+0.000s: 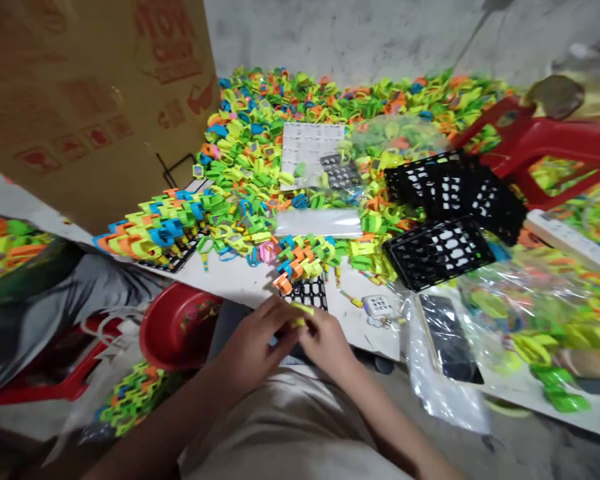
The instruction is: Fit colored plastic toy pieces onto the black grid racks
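One yellow piece [304, 309], lower centre of frame: long axis nearly crosswise, right end dipping slightly; pinched between my left hand [261, 332] and right hand [329, 341], upper edge exposed

Small bright yellow plastic piece [304, 309], held between left hand [260, 332] and right hand [329, 340], partly hidden, exact shape unclear

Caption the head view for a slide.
Left hand and right hand hold a yellow piece near a black tray partly filled with colourful plastic pieces.
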The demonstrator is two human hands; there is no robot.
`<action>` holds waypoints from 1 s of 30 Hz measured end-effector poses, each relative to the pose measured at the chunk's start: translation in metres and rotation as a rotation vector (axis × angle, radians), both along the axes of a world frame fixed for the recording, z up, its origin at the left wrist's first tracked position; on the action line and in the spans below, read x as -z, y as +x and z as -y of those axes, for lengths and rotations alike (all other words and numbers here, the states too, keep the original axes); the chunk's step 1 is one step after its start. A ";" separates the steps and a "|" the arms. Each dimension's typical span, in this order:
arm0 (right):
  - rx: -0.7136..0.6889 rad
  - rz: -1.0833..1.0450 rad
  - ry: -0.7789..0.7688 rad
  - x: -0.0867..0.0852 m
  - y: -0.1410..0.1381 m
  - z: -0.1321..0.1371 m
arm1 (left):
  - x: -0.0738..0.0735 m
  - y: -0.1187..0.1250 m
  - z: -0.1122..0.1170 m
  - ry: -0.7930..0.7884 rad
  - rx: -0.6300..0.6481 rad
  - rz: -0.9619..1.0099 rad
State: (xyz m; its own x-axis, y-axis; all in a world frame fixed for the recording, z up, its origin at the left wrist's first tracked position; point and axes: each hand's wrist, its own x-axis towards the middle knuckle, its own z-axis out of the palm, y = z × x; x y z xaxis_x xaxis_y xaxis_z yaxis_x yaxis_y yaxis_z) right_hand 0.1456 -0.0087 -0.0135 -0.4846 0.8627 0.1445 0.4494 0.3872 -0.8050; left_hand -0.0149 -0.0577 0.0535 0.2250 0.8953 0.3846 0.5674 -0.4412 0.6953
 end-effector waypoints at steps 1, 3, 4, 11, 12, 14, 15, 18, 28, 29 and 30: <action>0.074 -0.011 -0.033 0.003 0.008 -0.011 | 0.004 0.004 -0.011 0.036 -0.036 -0.051; 0.240 -0.096 -0.116 0.012 0.024 -0.037 | 0.010 0.009 -0.037 0.082 -0.125 -0.177; 0.321 -0.168 -0.154 0.018 0.030 -0.050 | 0.013 0.011 -0.052 0.088 -0.161 -0.243; 0.346 -0.300 -0.204 0.059 0.036 -0.090 | 0.028 0.025 -0.116 -0.100 -0.203 -0.639; 0.336 -0.269 -0.193 0.060 0.035 -0.091 | 0.029 0.026 -0.119 -0.119 -0.208 -0.664; 0.289 -0.178 -0.156 0.057 0.034 -0.093 | 0.029 0.028 -0.120 -0.127 -0.215 -0.688; 0.253 -0.125 -0.124 0.054 0.033 -0.095 | 0.029 0.028 -0.120 -0.125 -0.219 -0.692; 0.152 0.044 -0.052 0.043 0.030 -0.104 | 0.028 0.028 -0.119 -0.138 -0.229 -0.692; 0.054 0.301 0.067 0.030 0.019 -0.109 | 0.027 0.036 -0.125 -0.063 -0.239 -0.684; 0.044 0.319 0.065 0.029 0.018 -0.109 | 0.026 0.037 -0.126 -0.059 -0.241 -0.689; 0.029 0.346 0.062 0.027 0.018 -0.110 | 0.025 0.038 -0.126 -0.055 -0.238 -0.694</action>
State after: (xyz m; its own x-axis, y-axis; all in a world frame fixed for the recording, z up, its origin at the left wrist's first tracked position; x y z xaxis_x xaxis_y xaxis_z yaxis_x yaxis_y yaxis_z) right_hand 0.1632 0.1013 -0.0410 -0.4890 0.8718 0.0283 0.7031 0.4131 -0.5788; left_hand 0.0230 0.0684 0.0286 0.1971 0.9641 0.1777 0.9611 -0.2258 0.1593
